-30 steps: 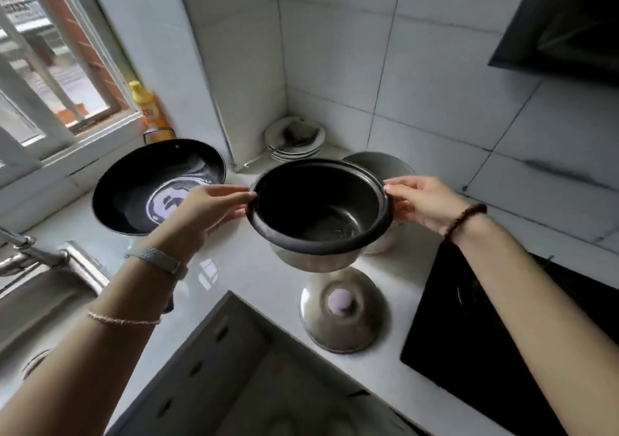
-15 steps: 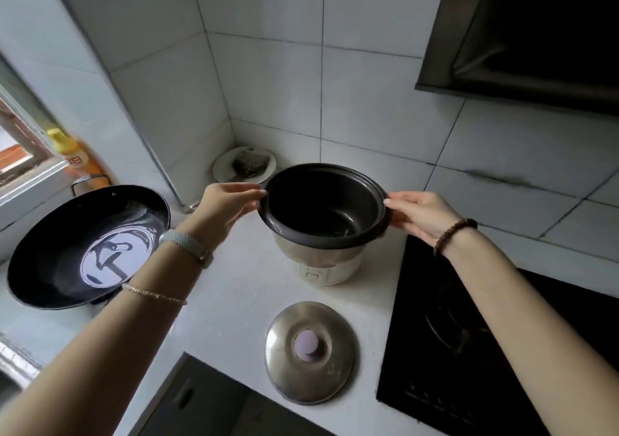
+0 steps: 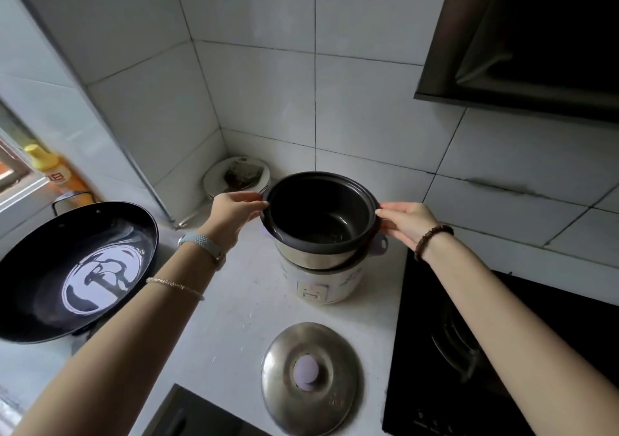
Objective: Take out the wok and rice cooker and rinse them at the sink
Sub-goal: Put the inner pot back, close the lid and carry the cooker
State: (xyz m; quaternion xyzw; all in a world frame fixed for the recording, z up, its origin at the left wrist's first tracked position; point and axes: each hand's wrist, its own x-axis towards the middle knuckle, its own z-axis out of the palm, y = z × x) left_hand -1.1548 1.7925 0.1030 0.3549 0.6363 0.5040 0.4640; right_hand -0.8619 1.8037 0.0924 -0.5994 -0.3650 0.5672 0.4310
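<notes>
yellow bottle [image 3: 50,167]: stands on the window ledge at the far left, behind the wok.
wok [image 3: 77,268]: black, wide and shallow, on the white counter [image 3: 234,318] at the left, well apart from the cooker. Its glossy bottom reflects pale light, and neither hand touches it.
left hand [image 3: 234,213]: reaches forward to the left side of the inner pot. The fingers are curled and pinch the dark rim, with the thumb on top. A pale wristband [image 3: 204,246] and a thin bracelet [image 3: 174,288] sit on this arm.
plates [image 3: 236,176]: a small stack in the tiled corner, just behind the left hand, with something dark lying on the top one.
inner pot [image 3: 321,214]: black inside with a thick dark rim and a steel outer wall. It is held between both hands and tilted toward the camera, its lower part in the mouth of the cooker body. Whether it rests there or hangs just clear cannot be told.
cooker body [image 3: 321,285]: white, directly under the pot on the counter, with a switch panel on its front.
lid [image 3: 311,378]: steel with a pale knob, lying on the counter in front of the cooker and apart from it.
right hand [image 3: 407,223]: grips the right side of the pot's rim, thumb above and fingers curled beneath. A bead bracelet [image 3: 432,239] circles the wrist.
hob [image 3: 469,335]: black glass, set in the counter just right of the cooker, under the right forearm.
range hood [image 3: 536,33]: dark, mounted at the upper right.
</notes>
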